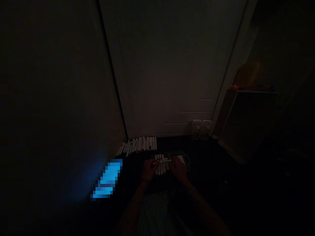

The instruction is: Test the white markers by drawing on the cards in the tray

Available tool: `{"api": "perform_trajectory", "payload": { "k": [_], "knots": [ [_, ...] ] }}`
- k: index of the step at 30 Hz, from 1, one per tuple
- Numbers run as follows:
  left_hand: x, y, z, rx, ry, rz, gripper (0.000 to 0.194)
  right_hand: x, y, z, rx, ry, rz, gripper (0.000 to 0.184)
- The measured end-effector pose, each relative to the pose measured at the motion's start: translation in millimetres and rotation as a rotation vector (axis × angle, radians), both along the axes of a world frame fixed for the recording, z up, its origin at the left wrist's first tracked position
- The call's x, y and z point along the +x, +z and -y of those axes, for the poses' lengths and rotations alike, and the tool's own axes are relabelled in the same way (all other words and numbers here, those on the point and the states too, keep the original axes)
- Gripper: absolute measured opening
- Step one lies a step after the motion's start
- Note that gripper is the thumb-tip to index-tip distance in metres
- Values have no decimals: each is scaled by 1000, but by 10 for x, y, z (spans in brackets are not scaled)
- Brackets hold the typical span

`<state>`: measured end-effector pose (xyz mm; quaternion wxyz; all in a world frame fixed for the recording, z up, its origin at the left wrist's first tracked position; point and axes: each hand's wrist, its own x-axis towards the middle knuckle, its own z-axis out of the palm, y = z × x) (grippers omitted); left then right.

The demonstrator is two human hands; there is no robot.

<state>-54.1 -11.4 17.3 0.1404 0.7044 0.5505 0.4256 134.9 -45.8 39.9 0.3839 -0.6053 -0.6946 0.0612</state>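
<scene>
In the dim head view, a white marker point(164, 161) lies crosswise between my two hands. My left hand point(149, 169) pinches its left end, and the fingers of my right hand point(179, 167) close on its right end. Below it, several white markers point(159, 169) stand side by side in a clear plastic case point(187, 160), partly covered by my hands. Something pale and flat point(181, 159) shows in the case beside my right hand; I cannot make out what it is.
Several loose white markers point(140, 144) lie in a row at the back left of the dark table. Two clear packages point(201, 129) stand against the white panel point(172, 72). At left glows a pixelated blue screen point(108, 179). A box-like cabinet point(248, 121) stands at right.
</scene>
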Motion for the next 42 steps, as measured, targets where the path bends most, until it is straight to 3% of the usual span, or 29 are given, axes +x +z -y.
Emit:
{"api": "perform_trajectory", "payload": {
  "k": [42],
  "knots": [
    [0,-38,-21,27,44,-13,31,1,-35,-17,32,-4,-2,20]
  ]
}}
